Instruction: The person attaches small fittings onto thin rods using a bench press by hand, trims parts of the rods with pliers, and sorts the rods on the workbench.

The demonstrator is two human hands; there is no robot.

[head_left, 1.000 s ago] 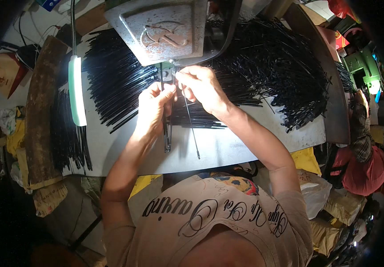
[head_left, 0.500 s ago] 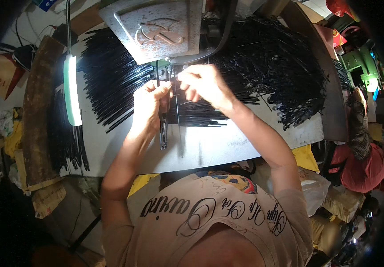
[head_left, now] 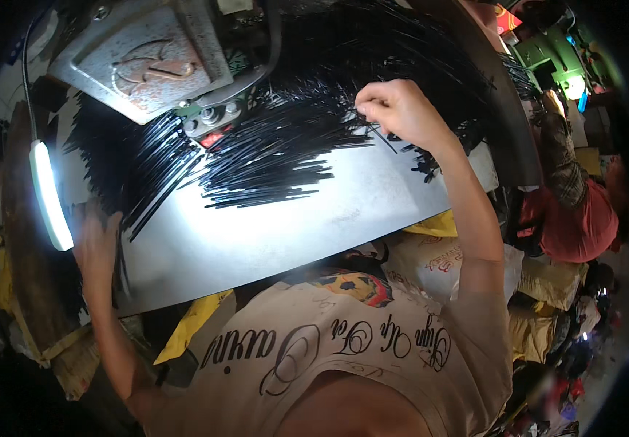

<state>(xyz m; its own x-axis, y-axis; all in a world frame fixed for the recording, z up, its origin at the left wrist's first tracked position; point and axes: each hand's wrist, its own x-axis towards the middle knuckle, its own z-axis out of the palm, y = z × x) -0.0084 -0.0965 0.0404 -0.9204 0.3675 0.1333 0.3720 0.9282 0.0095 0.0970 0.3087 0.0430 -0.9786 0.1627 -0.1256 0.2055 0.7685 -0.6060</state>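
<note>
My right hand (head_left: 402, 113) is closed in a pinch at the right part of the table, beside a dense heap of black ribs (head_left: 438, 51). A thin black rib (head_left: 384, 139) slants down from its fingertips. Over at the table's left edge, my left hand (head_left: 96, 237) lies beside a lamp, a little blurred, thumb and fingers apart. Dark ribs (head_left: 121, 266) show next to it, partly hidden. Between my hands stands a grey metal machine (head_left: 147, 65) with an umbrella-shaped relief. Black ribs (head_left: 271, 160) are spread in front of its green base (head_left: 212, 120).
A lit tube lamp (head_left: 51, 197) on a flexible neck hangs by my left hand. The white tabletop (head_left: 256, 247) has dark raised boards at both sides. Yellow cloth (head_left: 194, 324) hangs at the front edge. To the right, a person in red (head_left: 576, 218) sits at a green machine (head_left: 555, 54).
My hands have parted from in front of the machine: the left went to the left edge, the right to the heap on the right. The folded rib piece between them is gone from there.
</note>
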